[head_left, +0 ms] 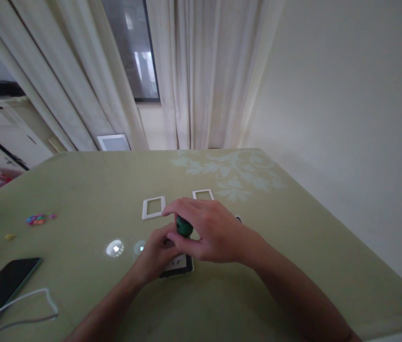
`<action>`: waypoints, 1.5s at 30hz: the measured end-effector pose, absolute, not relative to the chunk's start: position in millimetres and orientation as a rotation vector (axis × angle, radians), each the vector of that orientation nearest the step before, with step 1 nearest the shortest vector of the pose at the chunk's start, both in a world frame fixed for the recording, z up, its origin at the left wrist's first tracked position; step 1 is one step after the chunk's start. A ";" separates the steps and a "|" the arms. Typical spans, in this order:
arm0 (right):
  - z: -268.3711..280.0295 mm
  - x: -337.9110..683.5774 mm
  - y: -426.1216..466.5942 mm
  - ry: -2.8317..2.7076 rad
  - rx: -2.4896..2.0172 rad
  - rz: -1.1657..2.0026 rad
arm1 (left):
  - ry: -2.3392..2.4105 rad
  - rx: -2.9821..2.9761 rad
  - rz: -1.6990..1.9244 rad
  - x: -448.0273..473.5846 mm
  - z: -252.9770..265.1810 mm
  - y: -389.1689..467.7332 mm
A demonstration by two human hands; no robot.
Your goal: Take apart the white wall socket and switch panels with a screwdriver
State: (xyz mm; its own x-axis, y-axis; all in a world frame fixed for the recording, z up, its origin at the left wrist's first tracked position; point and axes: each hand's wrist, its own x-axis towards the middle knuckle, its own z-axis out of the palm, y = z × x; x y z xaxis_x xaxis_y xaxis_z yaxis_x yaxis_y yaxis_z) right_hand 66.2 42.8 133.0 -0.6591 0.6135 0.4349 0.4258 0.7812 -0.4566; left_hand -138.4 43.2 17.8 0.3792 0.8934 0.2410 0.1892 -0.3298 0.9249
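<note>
My right hand [218, 230] is closed around the dark green handle of a screwdriver [184, 227], which stands roughly upright. Its shaft and tip are hidden by my fingers. Beneath it, a wall socket [178, 264] with a white face and dark edge lies on the table. My left hand [158, 252] grips the socket's left side, fingers partly covered by the right hand. Just beyond the hands lies a white square frame [145, 209]. A second white frame [202, 191] sits farther right, its near part hidden behind my right hand.
The pale green table [90, 190] meets a wall on the right. At left lie a black phone [4, 289], a white cable [49, 300], small colourful pieces [37, 219] and a yellow bit [9, 236]. A small dark-and-white edge [238, 219] peeks out behind my right wrist.
</note>
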 end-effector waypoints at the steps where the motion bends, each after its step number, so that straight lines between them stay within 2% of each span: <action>1: 132.8 66.1 42.8 -2.388 -0.768 0.425 | 0.955 1.760 1.004 -137.8 18.5 42.9; 13: 132.0 68.3 46.3 -2.396 -0.953 0.258 | 0.811 1.928 0.807 -154.9 17.1 48.6; 19: 136.8 69.0 45.2 -2.417 -0.881 0.395 | 0.871 2.011 0.808 -154.7 19.1 45.9; 27: 133.0 65.9 48.5 -2.477 -0.898 0.292 | 0.830 1.896 0.821 -148.8 11.5 48.2; 37: 132.6 66.3 44.6 -2.435 -0.758 0.440 | 0.944 1.857 0.891 -139.2 14.0 43.9; 40: 133.6 66.2 44.6 -2.447 -0.844 0.329 | 0.957 1.877 0.894 -139.2 12.3 44.5; 45: 135.6 69.9 48.5 -2.423 -1.255 0.001 | 0.940 2.070 0.815 -148.6 5.9 48.2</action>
State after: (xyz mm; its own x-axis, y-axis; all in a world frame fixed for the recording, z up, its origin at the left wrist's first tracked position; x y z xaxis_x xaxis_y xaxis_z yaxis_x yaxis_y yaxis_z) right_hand 69.9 48.5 135.6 -0.5107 0.7826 0.3559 0.7822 0.5948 -0.1853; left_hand -148.6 48.2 5.9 0.5365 0.8071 0.2465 0.3586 -0.4824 0.7991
